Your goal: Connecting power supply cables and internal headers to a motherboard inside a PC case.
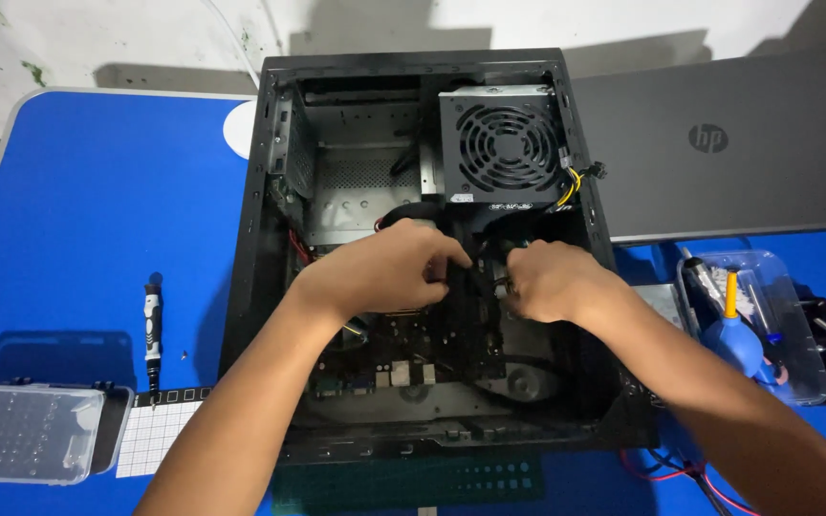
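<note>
We have both hands deep in the open computer case [270,239] on the blue counter [97,210]: left hand [384,272] and right hand [547,282] pinch a black cable bundle [461,277] near the motherboard [403,354]. Best we ease it gently, keeping clear of the power supply [504,143] wires.

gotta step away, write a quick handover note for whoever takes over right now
Left hand and right hand: both inside the open computer case, fingers closed on black cables in the middle, above the motherboard.
Power supply sits in the case's far right corner.
Screwdriver lies untouched on the blue table, left of the case; bit box nearby.
Done: side panel is off. Left: cables still in hand.
</note>
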